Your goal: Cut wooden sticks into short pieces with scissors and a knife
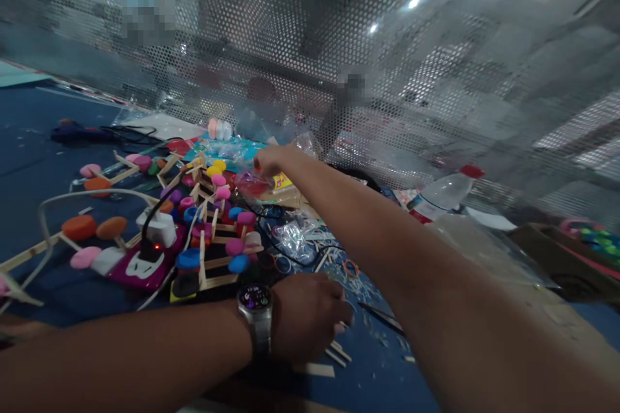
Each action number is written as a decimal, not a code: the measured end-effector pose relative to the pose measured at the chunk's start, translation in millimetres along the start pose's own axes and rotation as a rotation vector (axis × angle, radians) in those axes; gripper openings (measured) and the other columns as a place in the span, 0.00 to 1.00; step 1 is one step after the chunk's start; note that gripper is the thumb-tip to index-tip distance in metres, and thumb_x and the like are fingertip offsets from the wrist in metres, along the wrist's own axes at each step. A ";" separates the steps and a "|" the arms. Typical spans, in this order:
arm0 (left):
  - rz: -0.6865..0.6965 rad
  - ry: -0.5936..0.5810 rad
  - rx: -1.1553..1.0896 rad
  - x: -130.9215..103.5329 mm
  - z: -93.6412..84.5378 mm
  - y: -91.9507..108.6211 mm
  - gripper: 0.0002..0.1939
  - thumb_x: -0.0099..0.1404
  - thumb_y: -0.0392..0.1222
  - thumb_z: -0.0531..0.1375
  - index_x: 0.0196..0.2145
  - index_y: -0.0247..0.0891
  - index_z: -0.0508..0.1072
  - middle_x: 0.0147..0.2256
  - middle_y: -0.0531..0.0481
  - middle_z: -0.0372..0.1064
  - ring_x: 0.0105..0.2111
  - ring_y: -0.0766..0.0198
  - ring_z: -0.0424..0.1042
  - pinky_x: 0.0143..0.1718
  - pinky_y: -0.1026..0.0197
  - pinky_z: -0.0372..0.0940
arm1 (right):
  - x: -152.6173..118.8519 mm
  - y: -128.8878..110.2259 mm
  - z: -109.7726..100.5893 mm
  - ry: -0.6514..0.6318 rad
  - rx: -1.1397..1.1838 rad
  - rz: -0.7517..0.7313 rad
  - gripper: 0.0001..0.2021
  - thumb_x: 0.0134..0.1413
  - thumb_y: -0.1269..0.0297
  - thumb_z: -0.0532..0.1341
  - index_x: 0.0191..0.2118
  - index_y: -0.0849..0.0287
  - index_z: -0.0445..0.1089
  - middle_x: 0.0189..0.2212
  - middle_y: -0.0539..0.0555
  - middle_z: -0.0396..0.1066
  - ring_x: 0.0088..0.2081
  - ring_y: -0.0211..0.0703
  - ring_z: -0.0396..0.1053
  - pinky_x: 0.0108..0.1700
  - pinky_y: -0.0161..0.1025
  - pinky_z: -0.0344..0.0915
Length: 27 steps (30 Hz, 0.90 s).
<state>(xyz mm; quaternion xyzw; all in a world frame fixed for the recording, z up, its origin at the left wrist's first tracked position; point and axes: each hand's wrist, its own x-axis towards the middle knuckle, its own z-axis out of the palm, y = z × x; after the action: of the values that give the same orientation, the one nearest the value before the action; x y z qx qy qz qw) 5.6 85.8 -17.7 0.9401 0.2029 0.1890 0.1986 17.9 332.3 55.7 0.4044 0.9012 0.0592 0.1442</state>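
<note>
My left hand [312, 316], with a watch [255, 300] on its wrist, is low over the blue table near small wooden sticks [338, 353]. Its fingers are curled around something small and pale that I cannot make out. Farther forward, my right hand [272, 160] reaches over plastic bags beside a yellow packet [281, 181]; its fingertips are mostly hidden and blurred. Left of my hands lie stick frames [216, 231] with coloured round pieces in pink, blue, orange and yellow.
A purple power strip [145, 268] with a white plug [159, 229] and cables lies at left. Scissors [382, 317] rest between my arms. A clear bottle [443, 197] with a red cap lies at right. A perforated metal screen [300, 45] stands behind.
</note>
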 end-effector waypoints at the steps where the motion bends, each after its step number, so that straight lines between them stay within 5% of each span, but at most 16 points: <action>1: -0.002 0.000 -0.001 0.0 -0.1 0.2 0.07 0.63 0.31 0.60 0.37 0.36 0.78 0.37 0.45 0.76 0.38 0.58 0.74 0.41 0.58 0.67 | -0.4 0.2 1.9 -0.026 -0.006 0.000 0.15 0.65 0.61 0.61 0.55 0.58 0.69 0.53 0.58 0.70 0.48 0.49 0.73 0.48 0.51 0.73; 8: 0.001 -0.001 -0.037 1.1 -0.7 0.9 0.07 0.62 0.31 0.60 0.36 0.33 0.79 0.36 0.43 0.76 0.37 0.56 0.74 0.41 0.57 0.66 | -9.1 0.8 1.6 -0.004 -0.013 -0.021 0.16 0.65 0.61 0.62 0.55 0.59 0.68 0.54 0.58 0.70 0.48 0.50 0.73 0.48 0.51 0.73; 15: -0.068 0.067 -0.145 -2.0 -3.2 2.7 0.09 0.63 0.33 0.60 0.40 0.34 0.78 0.39 0.40 0.75 0.40 0.53 0.73 0.43 0.55 0.66 | -44.6 6.3 -34.7 0.205 0.063 0.003 0.12 0.66 0.61 0.61 0.53 0.57 0.70 0.53 0.58 0.71 0.48 0.48 0.73 0.49 0.50 0.72; 20: -0.377 0.413 -0.677 1.2 -10.2 11.6 0.18 0.63 0.42 0.62 0.51 0.37 0.72 0.42 0.41 0.73 0.41 0.50 0.71 0.46 0.50 0.64 | -113.6 7.6 -57.3 0.331 0.201 -0.038 0.08 0.59 0.68 0.65 0.44 0.63 0.77 0.39 0.57 0.79 0.41 0.45 0.75 0.44 0.40 0.68; 22: -0.485 0.568 -0.926 6.1 -14.5 14.3 0.18 0.70 0.51 0.53 0.51 0.39 0.68 0.41 0.43 0.71 0.37 0.55 0.71 0.42 0.52 0.67 | -147.0 7.2 -60.5 0.283 0.285 -0.099 0.07 0.56 0.67 0.67 0.41 0.61 0.78 0.34 0.52 0.80 0.34 0.40 0.75 0.36 0.34 0.66; 24: -0.524 0.663 -1.133 10.8 -20.0 15.6 0.24 0.73 0.57 0.40 0.50 0.39 0.65 0.40 0.44 0.69 0.31 0.59 0.72 0.34 0.56 0.69 | -178.1 4.6 -58.7 0.058 0.489 -0.274 0.03 0.53 0.68 0.68 0.35 0.60 0.78 0.30 0.49 0.79 0.31 0.38 0.74 0.32 0.32 0.65; 27: -0.535 0.776 -1.601 14.5 -27.7 16.6 0.26 0.70 0.64 0.45 0.45 0.38 0.64 0.33 0.47 0.69 0.26 0.61 0.71 0.25 0.60 0.67 | -212.5 -6.4 -46.6 -0.192 0.520 -0.340 0.03 0.54 0.68 0.67 0.35 0.55 0.79 0.28 0.46 0.79 0.29 0.36 0.73 0.30 0.32 0.64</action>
<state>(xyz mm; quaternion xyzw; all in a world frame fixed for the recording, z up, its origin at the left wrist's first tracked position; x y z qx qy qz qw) 10.9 86.7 17.3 0.3157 0.2741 0.5217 0.7436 133.2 170.0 143.6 0.2749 0.9232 -0.2362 0.1281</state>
